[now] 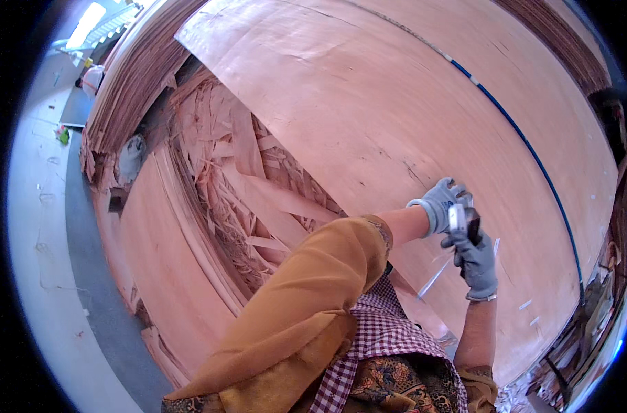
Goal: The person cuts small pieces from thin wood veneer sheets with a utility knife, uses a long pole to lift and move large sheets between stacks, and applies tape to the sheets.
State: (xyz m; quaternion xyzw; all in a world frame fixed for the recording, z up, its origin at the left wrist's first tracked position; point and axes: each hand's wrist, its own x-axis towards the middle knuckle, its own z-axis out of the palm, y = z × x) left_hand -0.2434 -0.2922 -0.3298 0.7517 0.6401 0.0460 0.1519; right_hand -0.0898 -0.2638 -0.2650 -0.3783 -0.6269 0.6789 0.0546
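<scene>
This is a veneer or plywood workshop — a factory floor rather than any home or office. A broad reddish-brown veneer sheet (396,117) fills the work surface, tall stacks of thin sheets (131,76) rise along the far side, and a heap of torn offcut strips (238,186) lies in the gap between them. Beyond runs a bare grey concrete floor (45,227) with scattered litter — and the person works in grey work gloves (440,205).
</scene>
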